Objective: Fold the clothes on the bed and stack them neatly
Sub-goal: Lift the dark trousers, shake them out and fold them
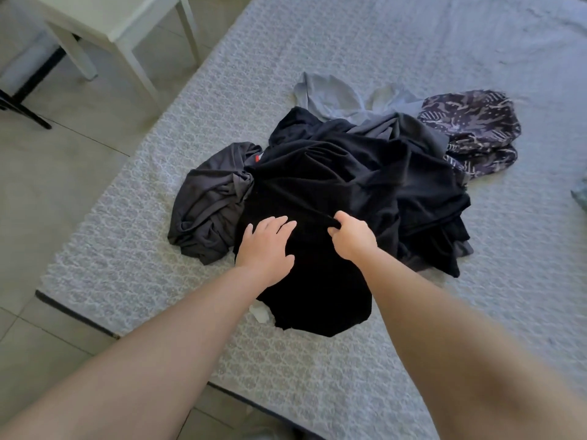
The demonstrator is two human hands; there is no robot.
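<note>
A heap of unfolded clothes lies in the middle of the bed [317,392]. On top is a black garment [320,290] that spreads toward the near edge. My left hand [266,249] rests flat on it with straight fingers. My right hand [351,235] pinches a fold of the same black cloth between thumb and fingers. A dark grey garment [209,208] is bunched at the heap's left. A pale grey top [336,96] lies at the back, and a dark patterned piece [473,128] at the right.
The bed has a pale patterned cover and its left edge runs diagonally beside a tiled floor [63,192]. A white table [114,23] stands on the floor at the upper left. A bit of white cloth [260,314] shows under the black garment.
</note>
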